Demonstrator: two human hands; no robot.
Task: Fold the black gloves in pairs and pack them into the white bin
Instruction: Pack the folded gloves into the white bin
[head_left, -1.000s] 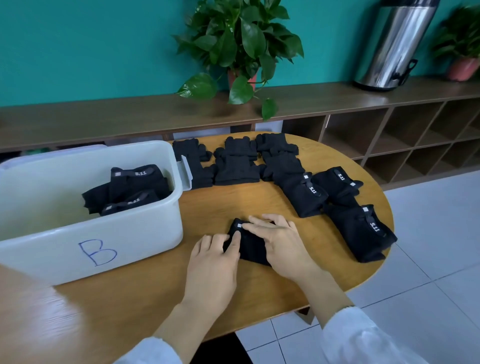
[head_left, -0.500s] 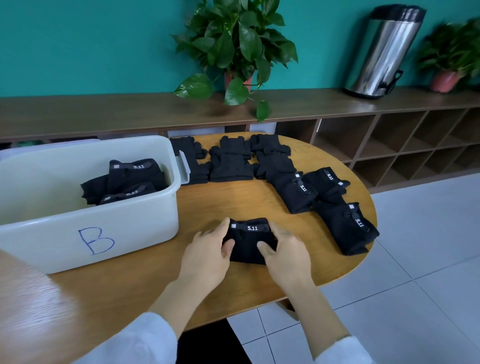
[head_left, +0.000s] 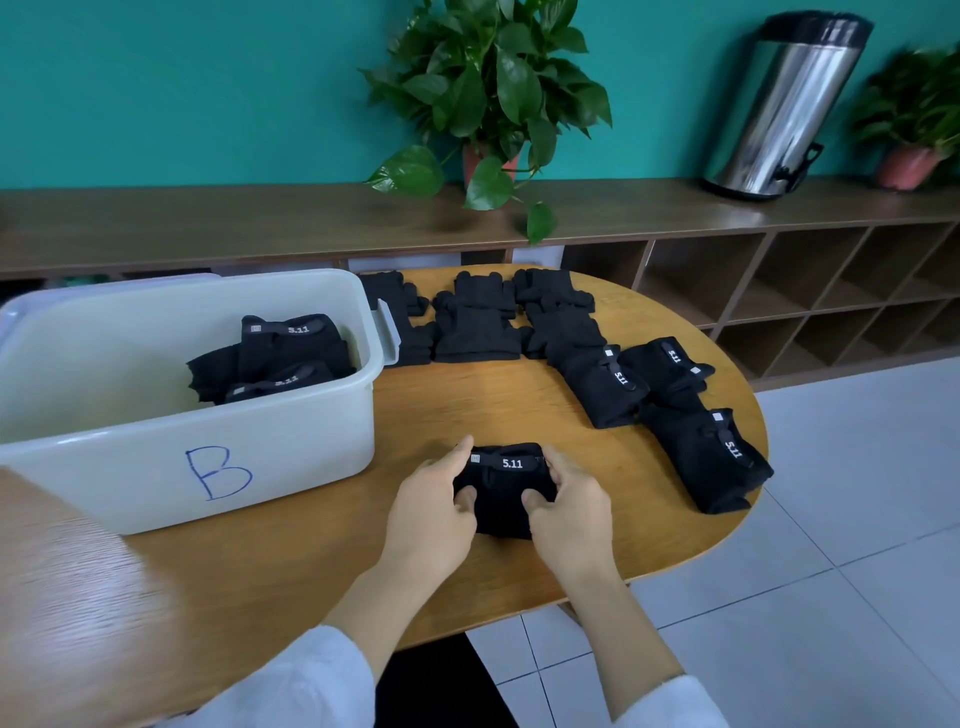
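A folded glove pair (head_left: 506, 486) is gripped on the counter (head_left: 467, 405) from both sides, by the left hand (head_left: 434, 512) and the right hand (head_left: 569, 514), fingers curled around its edges. Folded pairs (head_left: 283, 351) are contained in the white bin (head_left: 291, 452), just left of the gripped pair. Further gloves (head_left: 597, 364) are laid along the far and right counter edge.

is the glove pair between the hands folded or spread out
Folded: the glove pair is a compact bundle, its 5.11 band on top, gripped by the left hand and right hand.

head cam: sitting high at the near edge, looking forward and down | near: hands (head_left: 431, 512) filling lower centre | far: table (head_left: 467, 405), shelf (head_left: 260, 218), wall | single view, sharing nothing
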